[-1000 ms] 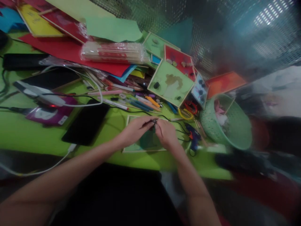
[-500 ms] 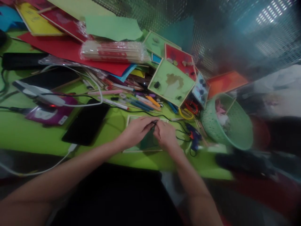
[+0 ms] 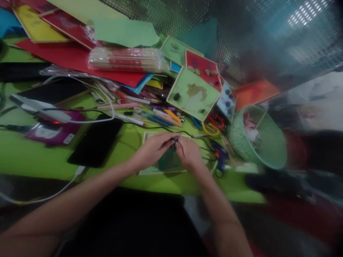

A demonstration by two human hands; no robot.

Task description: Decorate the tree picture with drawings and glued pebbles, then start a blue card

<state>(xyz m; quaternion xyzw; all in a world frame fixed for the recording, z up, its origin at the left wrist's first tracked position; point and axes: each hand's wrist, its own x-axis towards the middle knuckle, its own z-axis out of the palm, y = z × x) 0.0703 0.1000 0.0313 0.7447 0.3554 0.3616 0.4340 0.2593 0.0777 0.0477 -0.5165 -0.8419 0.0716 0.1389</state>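
Note:
My left hand (image 3: 152, 150) and my right hand (image 3: 189, 152) meet fingertip to fingertip at the middle of the table's front. Between their closed fingers sits a small dark, shiny object (image 3: 175, 139), mostly hidden, so its kind is unclear. Both hands seem to pinch it. Below them lies a light-framed green panel (image 3: 150, 170) with a darker green patch (image 3: 168, 162), partly covered by the hands. To the right of my right hand is a blue glue gun (image 3: 221, 155) with an orange trigger.
A black phone-like slab (image 3: 95, 142) and a purple packet (image 3: 53, 132) with white cables lie left. Behind are pens (image 3: 158, 117), yellow-handled scissors (image 3: 210, 129), wrapped sticks (image 3: 125, 60) and a framed green picture (image 3: 193, 93). A green basket (image 3: 273, 142) stands right, near the table edge.
The whole view has shifted slightly, with the table items a little further left. Both hands stay together over the panel, fingers still closed around the small dark object.

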